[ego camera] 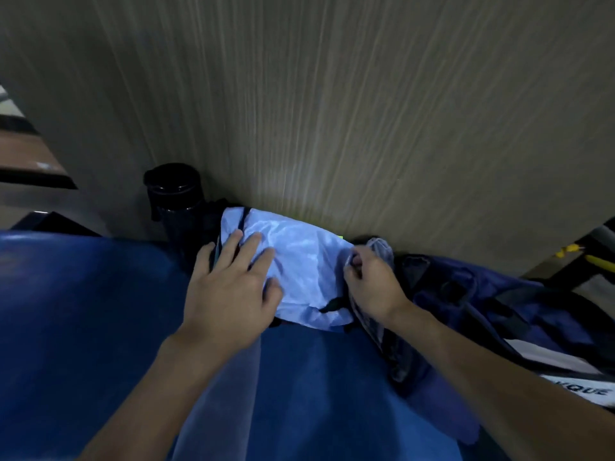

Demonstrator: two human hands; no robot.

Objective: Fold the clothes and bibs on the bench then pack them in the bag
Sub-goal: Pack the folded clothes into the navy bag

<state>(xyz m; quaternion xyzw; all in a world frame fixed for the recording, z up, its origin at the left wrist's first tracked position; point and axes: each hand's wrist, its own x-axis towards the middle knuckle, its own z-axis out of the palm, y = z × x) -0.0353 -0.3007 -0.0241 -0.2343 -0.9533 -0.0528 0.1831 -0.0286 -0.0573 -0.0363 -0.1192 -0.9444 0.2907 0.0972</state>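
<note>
Legible writing: one item only. A white panel (585,390) at the lower right edge carries black capitals reading "VQUE". The start of the word is cut off or hidden. No other brand or label can be read.

Left hand (229,284): the fingers (253,244) are straight and spread, lying flat on the left part of the pale blue garment (306,271) and pressing it down.

Right hand (372,284): the fingers (352,264) are curled tight and pinch a grey cloth (382,247) at the garment's right edge.

The pale blue garment lies crumpled on the blue tabletop (83,311), at its far edge against the wood-grain wall (332,111), and shows dark trim. A navy bag (482,294) lies slumped just right of the right hand. A black flask (173,194) stands upright by the wall, just left of the garment.
</note>
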